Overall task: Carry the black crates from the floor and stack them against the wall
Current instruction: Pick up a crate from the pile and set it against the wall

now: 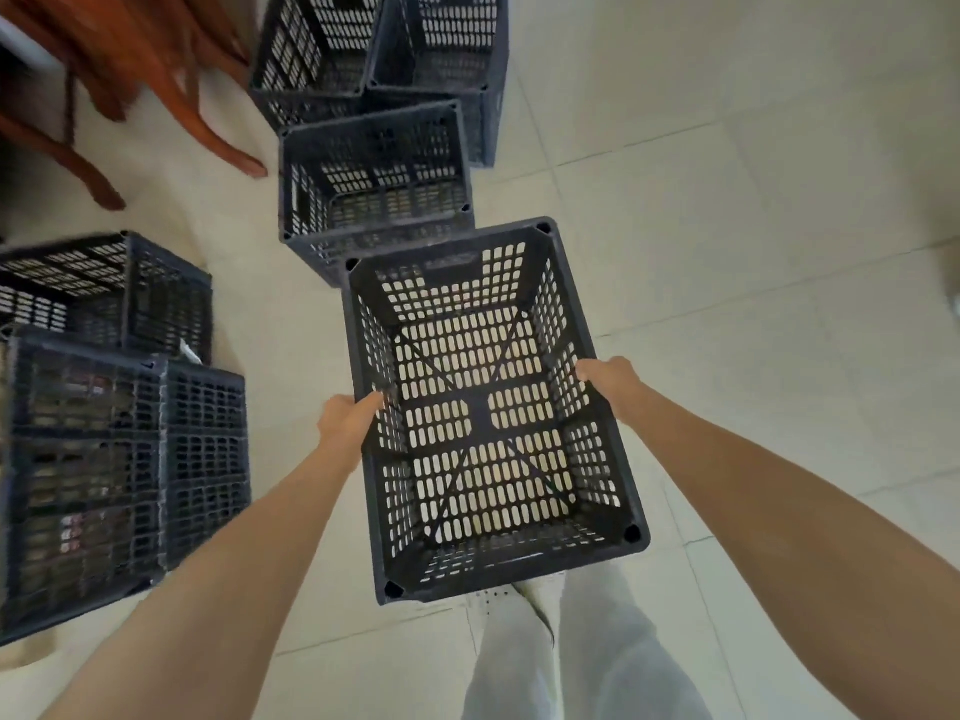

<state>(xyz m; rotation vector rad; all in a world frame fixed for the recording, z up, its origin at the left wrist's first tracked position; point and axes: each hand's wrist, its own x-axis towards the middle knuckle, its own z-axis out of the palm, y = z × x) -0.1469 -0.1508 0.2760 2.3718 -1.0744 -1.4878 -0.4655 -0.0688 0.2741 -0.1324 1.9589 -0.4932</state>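
Both forearms nearest; left hand (349,424) and right hand (609,383) clamp rims of empty crate (488,407), carried above floor (753,252). More crates wait: 12 o'clock (374,184), 9 o'clock stack (104,459). Wall unseen; most work left.

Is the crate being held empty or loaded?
Empty: the held crate shows only floor tiles through its slotted bottom, with both hands gripping its side rims.

Blurred: crates (104,433) stacked at left, cut by the frame edge. Top crates (384,49) cropped too. Chair legs (171,96) smeared, uppers out of frame. Shoe (519,600) half hidden under held crate (493,407).
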